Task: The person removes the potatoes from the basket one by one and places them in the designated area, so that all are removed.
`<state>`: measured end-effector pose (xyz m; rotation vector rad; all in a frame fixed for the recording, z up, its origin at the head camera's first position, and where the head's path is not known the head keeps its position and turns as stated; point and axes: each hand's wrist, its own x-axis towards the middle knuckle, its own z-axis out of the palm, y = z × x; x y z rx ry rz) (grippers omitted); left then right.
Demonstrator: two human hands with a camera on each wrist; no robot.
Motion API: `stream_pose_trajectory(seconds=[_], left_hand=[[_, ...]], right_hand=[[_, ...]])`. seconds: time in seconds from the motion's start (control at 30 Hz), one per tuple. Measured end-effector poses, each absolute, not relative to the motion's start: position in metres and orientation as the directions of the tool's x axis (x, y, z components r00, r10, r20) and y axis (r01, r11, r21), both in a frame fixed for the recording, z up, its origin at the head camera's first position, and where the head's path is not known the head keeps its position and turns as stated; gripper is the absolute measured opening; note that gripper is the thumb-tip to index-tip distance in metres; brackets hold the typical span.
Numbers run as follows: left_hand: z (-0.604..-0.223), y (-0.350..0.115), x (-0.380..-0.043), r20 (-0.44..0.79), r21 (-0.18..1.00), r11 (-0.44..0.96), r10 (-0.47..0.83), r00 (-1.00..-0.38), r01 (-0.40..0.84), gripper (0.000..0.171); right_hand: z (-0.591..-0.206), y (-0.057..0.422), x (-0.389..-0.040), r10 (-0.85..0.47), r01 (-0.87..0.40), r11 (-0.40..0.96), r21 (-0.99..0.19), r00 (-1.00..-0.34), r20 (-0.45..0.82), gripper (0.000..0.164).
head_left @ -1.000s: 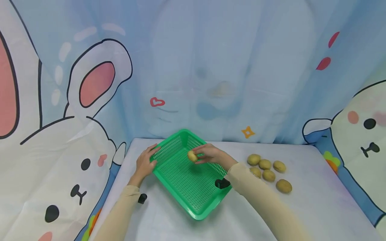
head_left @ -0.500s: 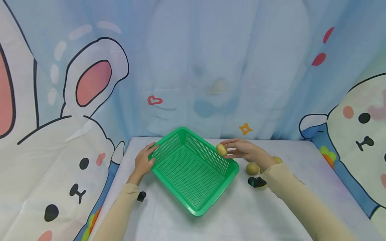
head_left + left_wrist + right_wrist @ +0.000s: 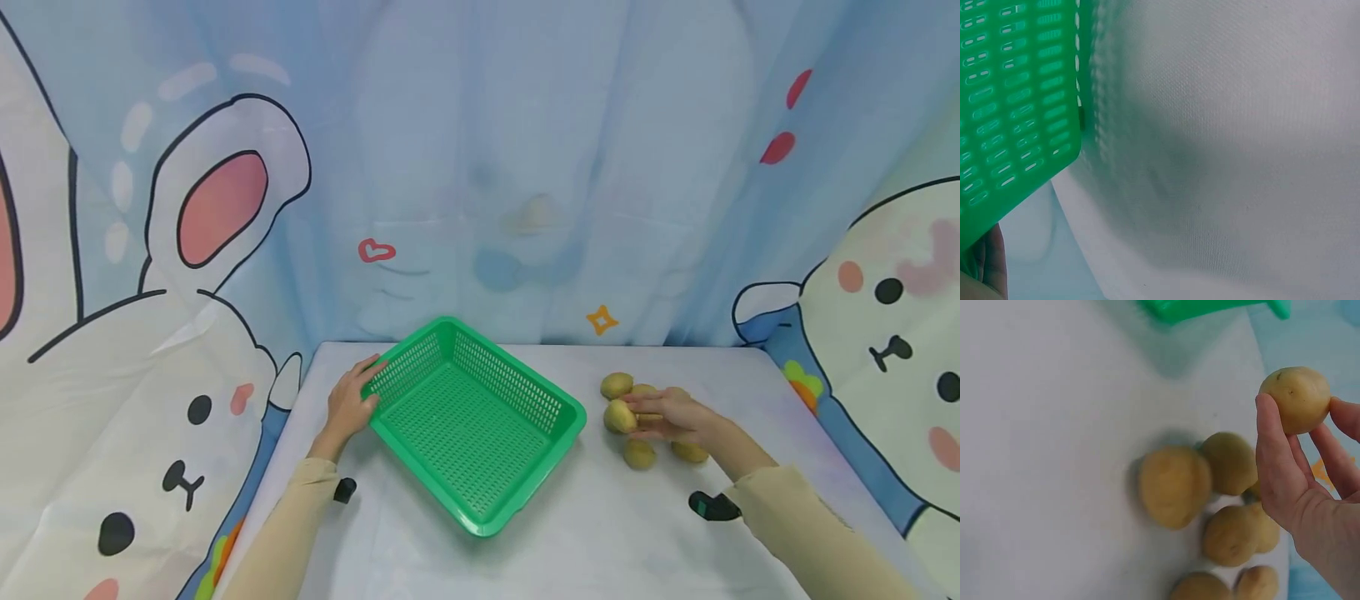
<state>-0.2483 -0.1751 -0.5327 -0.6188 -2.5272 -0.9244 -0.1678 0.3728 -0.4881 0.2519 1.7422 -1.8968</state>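
Note:
A green perforated plastic basket [image 3: 480, 520] sits on the white table, turned corner-forward. My left hand [image 3: 349, 406] grips its left corner in the head view, fingers over the rim; in the left wrist view the basket's slotted wall [image 3: 1022, 106] hides most of that hand. To the right of the basket, my right hand [image 3: 667, 415] pinches a potato [image 3: 1296, 400] between thumb and fingertips. In the head view this potato [image 3: 620, 417] overlaps a loose cluster of others, among them one potato [image 3: 617, 385] behind and another potato [image 3: 639, 455] in front.
Further potatoes [image 3: 1232, 535] lie close together below the right hand, partly covered by it in the head view. A small black device [image 3: 712, 506] is at the right wrist. Behind the table hangs a blue cartoon curtain [image 3: 517, 167].
My right hand has carried the potato from over the basket, past its right rim, to the cluster on the right. My left hand stays at the basket's corner.

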Motion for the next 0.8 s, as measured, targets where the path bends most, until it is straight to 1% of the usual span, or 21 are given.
stream_pose_trajectory(seconds=[0.03,0.1,0.27,0.33,0.43,0.53,0.67,0.8], left_hand=[[-0.533,-0.176,-0.248,0.484,0.506,0.689,0.271,-0.832,0.519,0.065],[-0.533,-0.176,-0.248,0.488,0.506,0.688,0.27,-0.83,0.521,0.065],[-0.533,-0.175,-0.248,0.487,0.519,0.674,0.272,-0.83,0.525,0.064],[-0.533,-0.175,-0.248,0.486,0.519,0.673,0.275,-0.83,0.527,0.064],[-0.535,-0.175,-0.249,0.489,0.518,0.672,0.274,-0.828,0.528,0.064],[-0.536,-0.174,-0.248,0.491,0.521,0.672,0.269,-0.829,0.527,0.064],[-0.535,-0.175,-0.249,0.495,0.515,0.674,0.269,-0.826,0.529,0.065],[-0.534,-0.176,-0.249,0.495,0.51,0.68,0.269,-0.826,0.526,0.065]], right_hand=[[-0.493,0.376,-0.165,-0.273,0.5,-0.001,-0.866,-0.833,-0.48,0.042],[-0.501,0.38,-0.16,-0.283,0.494,0.017,-0.869,-0.831,-0.478,0.042],[-0.512,0.385,-0.15,-0.31,0.52,-0.026,-0.854,-0.816,-0.488,0.027],[-0.513,0.387,-0.148,-0.317,0.524,-0.037,-0.851,-0.814,-0.487,0.024],[-0.513,0.392,-0.145,-0.304,0.522,-0.037,-0.852,-0.818,-0.488,0.023],[-0.514,0.401,-0.141,-0.315,0.517,-0.036,-0.855,-0.818,-0.481,0.025],[-0.52,0.413,-0.134,-0.334,0.531,-0.05,-0.846,-0.807,-0.487,0.022],[-0.523,0.421,-0.127,-0.318,0.54,-0.052,-0.84,-0.806,-0.498,0.023]])
